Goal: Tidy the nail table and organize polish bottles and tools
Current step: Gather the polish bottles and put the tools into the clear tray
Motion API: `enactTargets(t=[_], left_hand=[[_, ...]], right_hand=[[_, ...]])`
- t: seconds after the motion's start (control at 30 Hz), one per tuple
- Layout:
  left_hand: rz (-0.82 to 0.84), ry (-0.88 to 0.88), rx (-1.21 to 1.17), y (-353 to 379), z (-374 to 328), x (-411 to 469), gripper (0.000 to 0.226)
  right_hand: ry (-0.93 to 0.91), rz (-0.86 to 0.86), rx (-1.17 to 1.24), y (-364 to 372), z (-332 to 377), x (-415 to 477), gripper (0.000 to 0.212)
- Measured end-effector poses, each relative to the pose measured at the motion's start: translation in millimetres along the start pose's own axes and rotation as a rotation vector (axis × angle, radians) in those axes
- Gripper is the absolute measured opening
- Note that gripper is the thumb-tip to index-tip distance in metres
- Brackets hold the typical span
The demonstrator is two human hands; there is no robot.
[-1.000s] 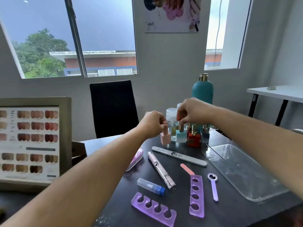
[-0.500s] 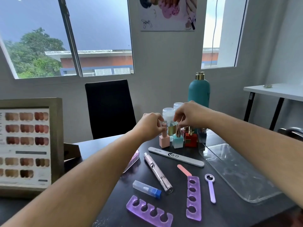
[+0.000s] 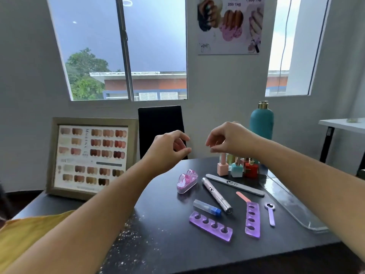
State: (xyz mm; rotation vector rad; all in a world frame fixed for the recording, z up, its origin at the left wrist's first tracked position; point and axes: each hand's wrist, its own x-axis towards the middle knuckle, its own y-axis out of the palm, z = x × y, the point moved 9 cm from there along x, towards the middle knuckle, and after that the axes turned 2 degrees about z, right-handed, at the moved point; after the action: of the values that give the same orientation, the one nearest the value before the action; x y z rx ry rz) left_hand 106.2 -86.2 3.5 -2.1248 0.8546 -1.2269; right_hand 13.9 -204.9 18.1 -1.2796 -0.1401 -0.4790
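Note:
A pink polish bottle (image 3: 222, 168), a mint one (image 3: 236, 170) and a red one (image 3: 251, 169) stand in a row at the back of the black table (image 3: 158, 244). My right hand (image 3: 229, 138) hovers just above them, fingers loosely curled and holding nothing. My left hand (image 3: 169, 148) is raised to the left of the bottles, fingers apart and empty. In front lie a grey nail file (image 3: 235, 184), a silver pen tool (image 3: 216, 195), a pink file (image 3: 243, 196), two purple toe separators (image 3: 210, 225) (image 3: 252, 221), a blue-capped tube (image 3: 207, 207) and a lilac spoon tool (image 3: 270, 212).
A clear acrylic tray (image 3: 292, 202) lies at the right. A pink case (image 3: 187, 180) sits mid-table. A teal bottle (image 3: 261, 121) stands behind the polishes. A framed colour chart (image 3: 90, 157) leans at the left, a black chair (image 3: 161, 131) behind. Glitter specks (image 3: 128, 234) are scattered near the front.
Both hands have let go of the pink and mint bottles and risen above them; the left hand moved left. The view has shifted right and pulled back.

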Motion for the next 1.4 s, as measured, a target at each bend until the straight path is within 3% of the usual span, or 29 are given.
enactTargets(t=[0.23,0.37,0.6,0.93,1.1,1.27,1.4], left_hand=[[-0.129,-0.133,-0.006,-80.6,57.6,-88.3,0.017],[-0.122,-0.247,0.009,-97.6,97.5,-121.0,0.015],[0.019,-0.203,-0.015,-43.8,91.2,-123.0,0.019],[0.256,-0.243,0.111,66.9,68.8,-54.7,0.051],[0.189,-0.309,0.116,77.2,73.2,-23.8,0.029],[0.153,-0.342,0.122,79.7,68.6,-16.0,0.021],[0.051,-0.305,0.114,59.1,57.5,-11.4,0.021]], right_hand=[[-0.097,0.053,0.101,57.3,69.4,18.9,0.019],[-0.102,0.059,0.121,79.9,85.8,31.7,0.017],[0.047,0.125,-0.011,103.4,46.0,27.9,0.012],[0.399,0.265,-0.224,96.6,-33.2,-9.5,0.034],[0.483,0.377,-0.241,115.3,-51.2,-24.3,0.038],[0.47,0.34,-0.261,114.5,-48.0,-21.4,0.04],[0.471,0.256,-0.113,78.8,-42.1,-17.5,0.024]])
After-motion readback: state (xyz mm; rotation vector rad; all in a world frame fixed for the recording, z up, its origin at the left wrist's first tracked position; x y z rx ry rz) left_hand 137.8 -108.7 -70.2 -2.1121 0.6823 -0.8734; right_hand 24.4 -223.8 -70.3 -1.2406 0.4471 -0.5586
